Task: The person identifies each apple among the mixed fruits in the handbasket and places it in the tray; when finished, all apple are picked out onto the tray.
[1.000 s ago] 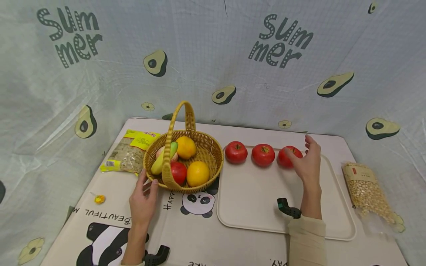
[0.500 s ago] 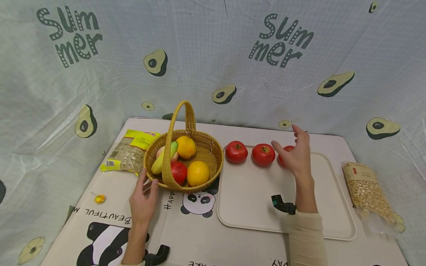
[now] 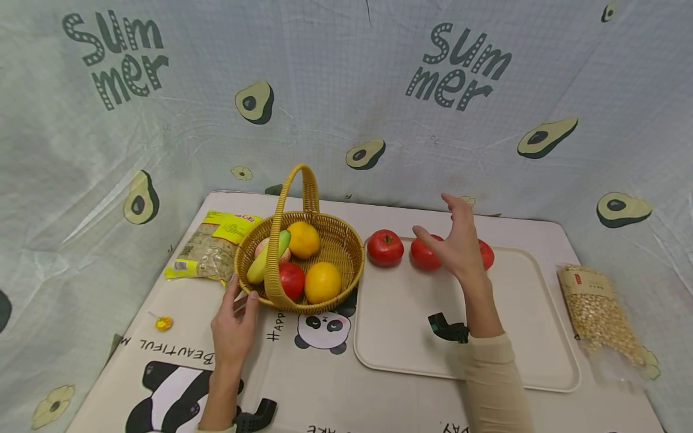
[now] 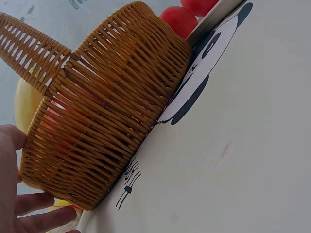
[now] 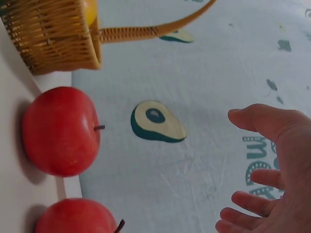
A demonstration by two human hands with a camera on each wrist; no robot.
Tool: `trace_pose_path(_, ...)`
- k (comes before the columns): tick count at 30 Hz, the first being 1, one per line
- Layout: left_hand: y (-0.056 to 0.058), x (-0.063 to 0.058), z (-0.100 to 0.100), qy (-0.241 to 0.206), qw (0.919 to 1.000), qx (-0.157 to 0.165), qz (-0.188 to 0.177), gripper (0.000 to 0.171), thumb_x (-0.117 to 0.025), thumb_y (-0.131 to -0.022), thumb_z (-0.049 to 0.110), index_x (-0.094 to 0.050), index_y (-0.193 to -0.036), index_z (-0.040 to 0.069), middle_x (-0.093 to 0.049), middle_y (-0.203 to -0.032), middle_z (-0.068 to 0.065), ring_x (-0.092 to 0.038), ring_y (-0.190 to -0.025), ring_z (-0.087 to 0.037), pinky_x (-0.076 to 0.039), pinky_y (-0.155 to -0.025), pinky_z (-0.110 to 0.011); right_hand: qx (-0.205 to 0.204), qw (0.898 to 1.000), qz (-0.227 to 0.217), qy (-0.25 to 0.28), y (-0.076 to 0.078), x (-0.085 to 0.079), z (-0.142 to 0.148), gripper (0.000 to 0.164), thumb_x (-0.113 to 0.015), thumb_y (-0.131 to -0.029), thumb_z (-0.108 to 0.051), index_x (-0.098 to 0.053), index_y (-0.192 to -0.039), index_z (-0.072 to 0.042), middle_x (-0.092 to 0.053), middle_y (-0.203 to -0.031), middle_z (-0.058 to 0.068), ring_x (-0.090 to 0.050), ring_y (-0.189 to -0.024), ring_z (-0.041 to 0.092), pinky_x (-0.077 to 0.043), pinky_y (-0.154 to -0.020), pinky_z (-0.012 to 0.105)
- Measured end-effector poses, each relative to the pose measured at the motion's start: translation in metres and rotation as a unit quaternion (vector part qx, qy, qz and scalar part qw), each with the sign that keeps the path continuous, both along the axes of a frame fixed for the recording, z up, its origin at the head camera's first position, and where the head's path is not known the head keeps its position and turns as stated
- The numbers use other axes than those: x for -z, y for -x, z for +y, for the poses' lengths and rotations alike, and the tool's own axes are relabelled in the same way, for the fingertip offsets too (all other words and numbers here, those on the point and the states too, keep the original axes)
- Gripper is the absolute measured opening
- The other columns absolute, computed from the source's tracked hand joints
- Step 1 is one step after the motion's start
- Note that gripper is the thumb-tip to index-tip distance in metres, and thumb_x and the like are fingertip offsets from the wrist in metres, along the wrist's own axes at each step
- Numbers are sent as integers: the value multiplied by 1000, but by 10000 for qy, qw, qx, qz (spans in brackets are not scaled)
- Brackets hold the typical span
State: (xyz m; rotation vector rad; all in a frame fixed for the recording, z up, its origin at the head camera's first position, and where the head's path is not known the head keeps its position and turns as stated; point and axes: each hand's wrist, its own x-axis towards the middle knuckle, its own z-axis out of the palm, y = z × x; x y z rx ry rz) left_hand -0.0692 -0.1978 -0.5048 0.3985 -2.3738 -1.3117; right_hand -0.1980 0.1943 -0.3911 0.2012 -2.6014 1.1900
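Note:
In the head view my left hand (image 3: 234, 334) touches the near left side of a yellow wicker basket (image 3: 349, 279), fingers fairly straight. The left wrist view shows its thumb against the basket wall (image 4: 116, 92). Inside the basket are a banana (image 3: 260, 266), a red fruit (image 3: 292, 280) and two orange-yellow fruits, one an orange (image 3: 323, 282). My right hand (image 3: 460, 246), thumb and fingers spread, hovers over the row of red apples and holds nothing. It partly hides the middle apple (image 3: 424, 255) and the right one (image 3: 486, 255); the left apple (image 3: 385, 248) shows whole.
The apples lie along the far edge of a beige tray (image 3: 411, 337). A yellow-topped bag (image 3: 208, 249) lies left of the basket, with a small yellow-wrapped lollipop (image 3: 163, 323) nearer. A bag of pale kernels (image 3: 598, 310) lies right of the tray. A patterned curtain (image 3: 325, 90) stands behind.
My right hand has moved left, from over the right apple to over the middle one, uncovering part of the right apple. My left hand and the basket have stayed put.

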Motion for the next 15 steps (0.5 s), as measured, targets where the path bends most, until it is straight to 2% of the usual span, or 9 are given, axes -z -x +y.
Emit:
trace_pose_path(7,0,-1,0,-40,10000,0,47,58,-56,-102,34,-38,-156,19,-53,-149,-15,-67,-117,-35,-54,-97,-46,-312,9993,13,-206,2,-1,-17,83,-77,-85,-32,-35,-152,-8,-36,-156,14,-33,-145,33,-36,-117,62)
trace_pose_path(8,0,-2,-1,-41,10000,0,45,58,-56,-102,34,-38,-156,19,-53,-149,-15,-67,-117,-35,-54,-97,-44,-358,9991,25,-230,2,-1,-19,83,-77,-85,-33,-35,-152,-8,-36,-156,15,-33,-145,33,-36,-117,61)
trace_pose_path(10,0,-2,-1,-55,10000,-1,41,58,-57,-102,34,-38,-155,20,-54,-149,-15,-68,-116,-34,-56,-96,-30,-454,9987,54,-247,1,-2,-23,82,-77,-85,-33,-36,-151,-7,-36,-155,15,-33,-145,33,-35,-118,60)
trace_pose_path(15,-1,-3,0,-72,10000,17,-2,58,-56,-103,33,-38,-156,20,-54,-148,-16,-67,-116,-36,-56,-97,-32,-598,9977,30,-317,1,-2,-32,82,-77,-85,-33,-36,-151,-8,-36,-155,15,-33,-145,32,-34,-119,59)
